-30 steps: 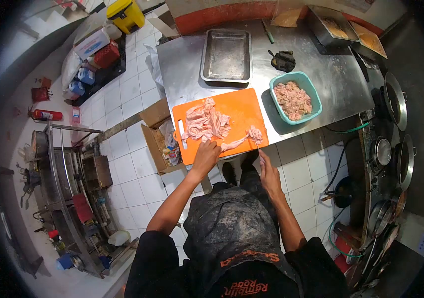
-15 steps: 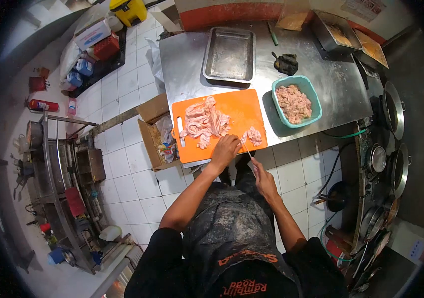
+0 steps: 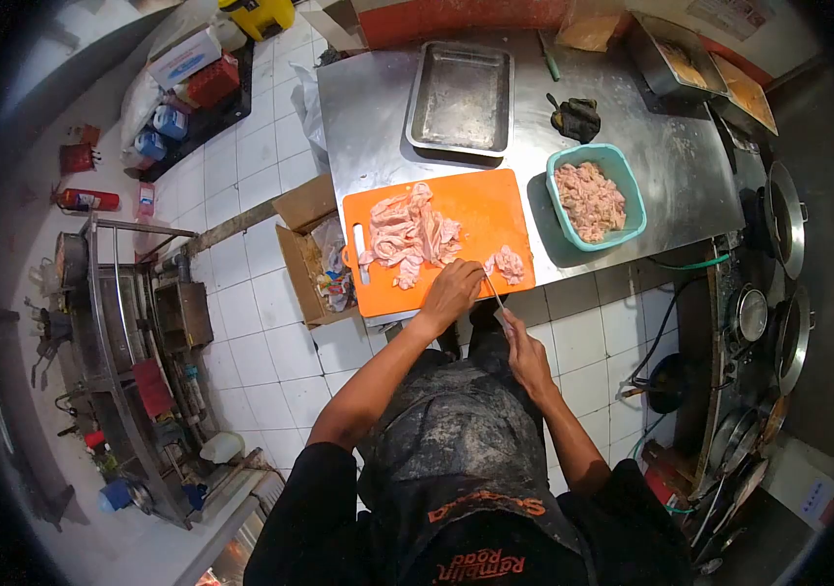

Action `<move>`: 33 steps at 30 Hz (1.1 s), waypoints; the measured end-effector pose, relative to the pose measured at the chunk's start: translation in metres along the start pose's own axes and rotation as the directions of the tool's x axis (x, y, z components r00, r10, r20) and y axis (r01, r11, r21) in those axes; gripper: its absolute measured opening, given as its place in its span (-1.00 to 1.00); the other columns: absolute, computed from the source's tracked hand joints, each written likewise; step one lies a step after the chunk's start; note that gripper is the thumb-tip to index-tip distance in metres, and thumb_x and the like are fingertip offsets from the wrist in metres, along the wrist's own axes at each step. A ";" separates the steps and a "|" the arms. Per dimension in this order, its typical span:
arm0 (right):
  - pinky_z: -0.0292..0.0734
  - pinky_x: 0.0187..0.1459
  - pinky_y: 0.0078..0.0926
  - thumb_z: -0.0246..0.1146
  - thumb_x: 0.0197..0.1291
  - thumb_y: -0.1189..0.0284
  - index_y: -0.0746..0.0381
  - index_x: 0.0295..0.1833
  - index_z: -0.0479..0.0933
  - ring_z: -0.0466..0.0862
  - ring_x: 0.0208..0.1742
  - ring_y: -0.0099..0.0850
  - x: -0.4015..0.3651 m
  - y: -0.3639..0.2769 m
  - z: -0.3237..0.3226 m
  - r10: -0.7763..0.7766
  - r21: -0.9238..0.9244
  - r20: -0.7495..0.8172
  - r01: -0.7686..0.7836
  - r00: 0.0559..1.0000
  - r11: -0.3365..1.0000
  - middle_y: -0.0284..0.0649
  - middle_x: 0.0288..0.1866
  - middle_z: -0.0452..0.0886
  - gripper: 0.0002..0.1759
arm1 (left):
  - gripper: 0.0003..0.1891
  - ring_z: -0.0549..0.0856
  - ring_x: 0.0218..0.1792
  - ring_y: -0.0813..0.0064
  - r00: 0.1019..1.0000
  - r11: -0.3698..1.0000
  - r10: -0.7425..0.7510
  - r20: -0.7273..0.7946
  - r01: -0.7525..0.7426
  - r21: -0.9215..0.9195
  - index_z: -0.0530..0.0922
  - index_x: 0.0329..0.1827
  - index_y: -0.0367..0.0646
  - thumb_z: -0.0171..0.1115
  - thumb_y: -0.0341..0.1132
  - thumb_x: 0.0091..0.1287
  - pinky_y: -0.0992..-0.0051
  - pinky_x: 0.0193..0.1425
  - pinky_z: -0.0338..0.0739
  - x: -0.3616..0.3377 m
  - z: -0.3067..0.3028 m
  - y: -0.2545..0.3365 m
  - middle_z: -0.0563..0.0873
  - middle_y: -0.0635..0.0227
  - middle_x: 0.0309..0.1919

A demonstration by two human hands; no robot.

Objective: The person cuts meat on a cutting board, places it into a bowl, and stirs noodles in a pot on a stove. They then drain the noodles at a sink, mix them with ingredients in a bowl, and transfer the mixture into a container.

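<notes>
An orange cutting board point(image 3: 491, 200) lies at the steel table's near edge. On its left half is a heap of pale pink raw chicken skin point(image 3: 403, 232). A small pile of cut pieces point(image 3: 506, 264) sits near the right edge. My left hand point(image 3: 454, 295) is closed, its fingers bunched on the board between heap and pile, holding a bit of the skin mostly hidden beneath them. Wrapped round the handle of a knife point(image 3: 495, 291) is my right hand point(image 3: 527, 355). The blade points away from me and touches down beside my left fingertips.
A turquoise tub point(image 3: 639, 200) of cut raw meat stands right of the board. Behind the board is a metal tray point(image 3: 422, 122). A black cloth-like item point(image 3: 575, 119) and a green-handled tool point(image 3: 550, 61) lie farther back. A cardboard box point(image 3: 301, 283) with rubbish stands left.
The whole view has shifted slightly. My left hand stays at the skin, and the knife remains close beside its fingers with a slightly changed angle.
</notes>
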State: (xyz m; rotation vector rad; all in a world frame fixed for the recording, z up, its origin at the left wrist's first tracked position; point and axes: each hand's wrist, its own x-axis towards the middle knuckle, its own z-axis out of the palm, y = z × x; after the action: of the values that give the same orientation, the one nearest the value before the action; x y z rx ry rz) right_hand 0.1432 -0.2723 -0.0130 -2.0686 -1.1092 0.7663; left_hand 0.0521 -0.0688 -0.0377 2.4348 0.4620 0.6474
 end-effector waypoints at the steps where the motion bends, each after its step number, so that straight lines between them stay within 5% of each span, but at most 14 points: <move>1: 0.52 -0.36 0.06 0.00 0.49 0.36 -0.01 0.45 0.26 0.64 -0.34 0.22 0.002 0.002 0.002 0.002 -0.001 0.005 -0.001 1.000 1.000 0.20 -0.31 0.64 -0.55 | -0.86 0.62 -0.15 0.20 1.000 1.000 0.012 -0.010 -0.012 -0.023 0.61 -0.21 -0.29 0.28 -0.49 0.17 0.30 -0.02 0.54 0.000 0.000 0.001 0.65 0.21 -0.17; 7: 0.55 -0.29 0.00 0.01 0.49 0.37 0.01 0.43 0.29 0.66 -0.28 0.19 0.048 -0.003 0.020 -0.054 0.070 -0.097 0.061 0.994 0.996 0.23 -0.32 0.62 -0.57 | -0.81 0.62 -0.14 0.22 0.998 0.998 -0.011 0.054 0.014 -0.056 0.61 -0.18 -0.29 0.30 -0.49 0.13 0.32 -0.03 0.55 -0.002 0.001 0.001 0.65 0.23 -0.16; 10: 0.57 -0.24 0.01 -0.01 0.50 0.39 0.02 0.42 0.29 0.67 -0.23 0.18 0.044 -0.011 0.012 0.096 -0.021 0.048 -0.095 0.994 0.995 0.22 -0.27 0.63 -0.58 | -0.91 0.60 -0.19 0.25 1.000 0.997 0.002 -0.003 -0.002 -0.076 0.57 -0.31 -0.25 0.22 -0.48 0.13 0.34 -0.05 0.55 0.000 0.000 0.004 0.59 0.25 -0.29; 12: 0.57 -0.25 0.02 -0.01 0.50 0.40 0.04 0.41 0.30 0.66 -0.25 0.17 0.017 -0.007 0.012 -0.056 0.004 -0.095 0.056 0.994 0.998 0.18 -0.25 0.64 -0.59 | -0.91 0.60 -0.19 0.25 1.000 0.998 0.004 0.001 -0.004 -0.061 0.57 -0.30 -0.25 0.22 -0.48 0.13 0.34 -0.05 0.55 0.000 0.002 0.002 0.59 0.25 -0.29; 19: 0.56 -0.33 0.05 0.01 0.48 0.41 0.07 0.40 0.30 0.66 -0.26 0.17 0.029 -0.015 0.018 -0.040 -0.076 -0.113 0.031 0.993 0.997 0.15 -0.25 0.66 -0.58 | -0.91 0.60 -0.20 0.24 1.000 0.998 0.007 0.002 -0.007 -0.062 0.59 -0.27 -0.26 0.24 -0.47 0.19 0.34 -0.07 0.55 0.000 0.000 0.003 0.60 0.26 -0.28; 28: 0.57 -0.29 0.07 -0.03 0.50 0.33 -0.03 0.42 0.30 0.66 -0.25 0.18 0.017 -0.006 0.004 -0.016 -0.006 -0.066 0.015 0.998 1.000 0.16 -0.22 0.66 -0.58 | -0.89 0.61 -0.19 0.19 0.989 1.000 0.012 0.147 -0.011 -0.009 0.60 -0.26 -0.28 0.26 -0.44 0.21 0.32 -0.08 0.55 0.003 0.000 -0.002 0.64 0.24 -0.24; 33: 0.58 -0.23 0.04 -0.01 0.50 0.35 -0.04 0.45 0.27 0.67 -0.19 0.20 -0.007 -0.009 -0.006 0.158 -0.053 0.089 -0.153 0.983 0.987 0.20 -0.15 0.65 -0.55 | -0.89 0.61 -0.20 0.19 0.995 1.000 0.019 0.101 -0.017 -0.023 0.59 -0.28 -0.28 0.26 -0.43 0.20 0.31 -0.10 0.54 0.003 0.003 -0.003 0.63 0.24 -0.25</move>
State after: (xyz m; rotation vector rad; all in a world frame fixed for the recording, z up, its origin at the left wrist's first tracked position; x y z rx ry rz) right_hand 0.1402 -0.2763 -0.0012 -2.1969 -1.0321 0.9301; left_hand 0.0555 -0.0665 -0.0406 2.4396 0.3898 0.5314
